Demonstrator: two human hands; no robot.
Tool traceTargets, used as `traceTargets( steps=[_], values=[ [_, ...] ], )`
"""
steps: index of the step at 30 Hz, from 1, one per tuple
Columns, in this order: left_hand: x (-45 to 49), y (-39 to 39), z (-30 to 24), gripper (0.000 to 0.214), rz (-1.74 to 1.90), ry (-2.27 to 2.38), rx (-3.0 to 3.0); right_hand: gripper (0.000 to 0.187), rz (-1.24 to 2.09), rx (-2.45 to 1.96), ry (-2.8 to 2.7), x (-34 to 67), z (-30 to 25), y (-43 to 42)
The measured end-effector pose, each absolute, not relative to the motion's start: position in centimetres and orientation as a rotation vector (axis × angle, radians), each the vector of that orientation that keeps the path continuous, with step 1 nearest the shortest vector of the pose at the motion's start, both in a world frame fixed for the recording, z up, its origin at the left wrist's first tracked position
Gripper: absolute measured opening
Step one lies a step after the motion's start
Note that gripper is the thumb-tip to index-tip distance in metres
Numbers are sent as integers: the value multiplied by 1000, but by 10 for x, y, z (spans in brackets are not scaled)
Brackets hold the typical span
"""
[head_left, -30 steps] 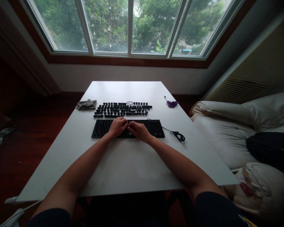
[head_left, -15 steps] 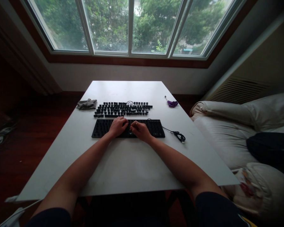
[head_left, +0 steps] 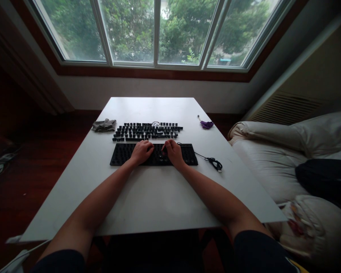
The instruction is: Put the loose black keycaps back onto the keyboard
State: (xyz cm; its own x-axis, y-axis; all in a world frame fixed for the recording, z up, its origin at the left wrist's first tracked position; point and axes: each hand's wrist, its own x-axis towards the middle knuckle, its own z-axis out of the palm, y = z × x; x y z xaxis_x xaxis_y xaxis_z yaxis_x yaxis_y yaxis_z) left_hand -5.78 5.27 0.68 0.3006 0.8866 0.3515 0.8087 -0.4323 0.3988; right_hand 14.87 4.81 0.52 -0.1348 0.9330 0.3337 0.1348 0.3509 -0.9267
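A black keyboard [head_left: 122, 153] lies across the white table in front of me. My left hand [head_left: 142, 151] rests on its left-middle part, fingers bent over the upper edge and holding it. Just right of that, my right hand [head_left: 172, 151] is over the keyboard with thumb and fingers pinched together. Whatever sits in this pinch, if anything, is too small and dark to make out. Beyond the keyboard, loose black keycaps [head_left: 147, 131] are laid out in rows. A long bar-shaped keycap [head_left: 133, 139] is in the nearest row.
On the white table [head_left: 147, 204], a grey cloth [head_left: 104, 125] lies left of the keycaps. A purple cloth [head_left: 207, 124] and a small stick-like tool [head_left: 199, 118] are at the right. The keyboard's coiled cable [head_left: 215, 163] lies to its right. A sofa [head_left: 261, 163] stands beside the table.
My right hand has shifted a little to the right and away from me, leaving a wider gap between the hands. My left hand and the keyboard have stayed put.
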Motion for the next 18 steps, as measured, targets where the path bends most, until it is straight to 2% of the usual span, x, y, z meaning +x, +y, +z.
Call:
traceTargets(
  steps=[7,18],
  values=[
    [-56,51,9,19,823,1564,2412,40,811,-1040,-1520,150,-2,56],
    [-57,52,7,23,848,1280,2447,42,895,-1030,-1453,150,-3,57]
  ],
)
